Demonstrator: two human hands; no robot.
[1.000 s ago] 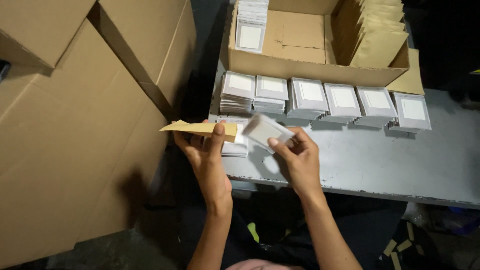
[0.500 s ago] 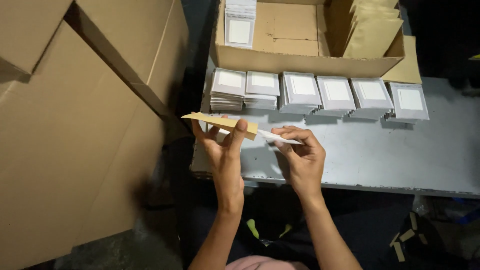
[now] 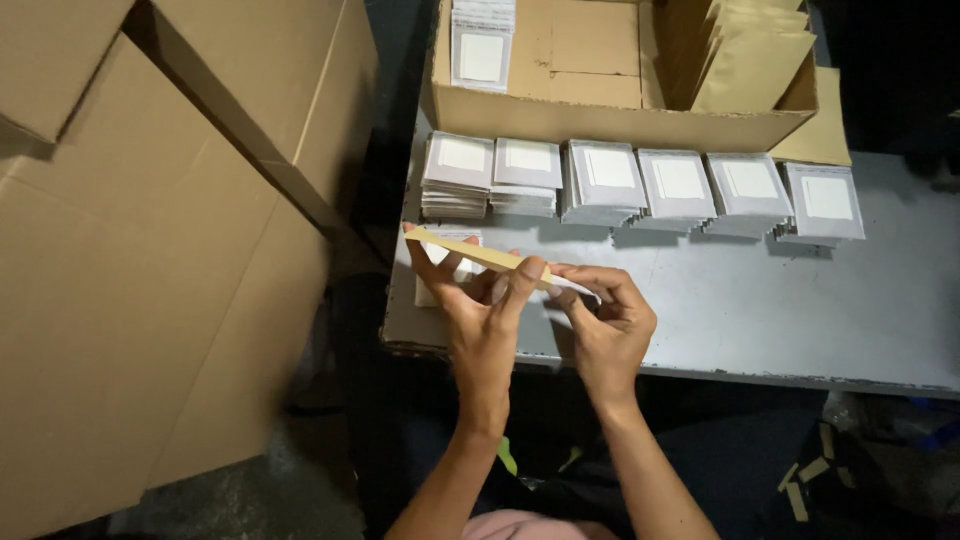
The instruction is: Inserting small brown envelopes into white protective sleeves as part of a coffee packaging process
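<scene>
My left hand (image 3: 482,310) holds a flat tan paper envelope (image 3: 470,251) edge-on above the near left corner of the grey table (image 3: 760,320). My right hand (image 3: 605,318) pinches a small white packet (image 3: 578,290) at the envelope's open end, the packet partly inside it. Under my hands another white packet (image 3: 428,292) lies on the table.
A row of several stacks of white packets (image 3: 640,185) lines the table behind my hands. Behind them stands an open cardboard box (image 3: 600,112) with more packets (image 3: 482,45) and tan envelopes (image 3: 750,60). Large cardboard cartons (image 3: 150,250) fill the left side.
The right hand turned the white packet flat and brought it to the envelope's mouth, where it now slides in. Both hands shifted slightly right and toward the table.
</scene>
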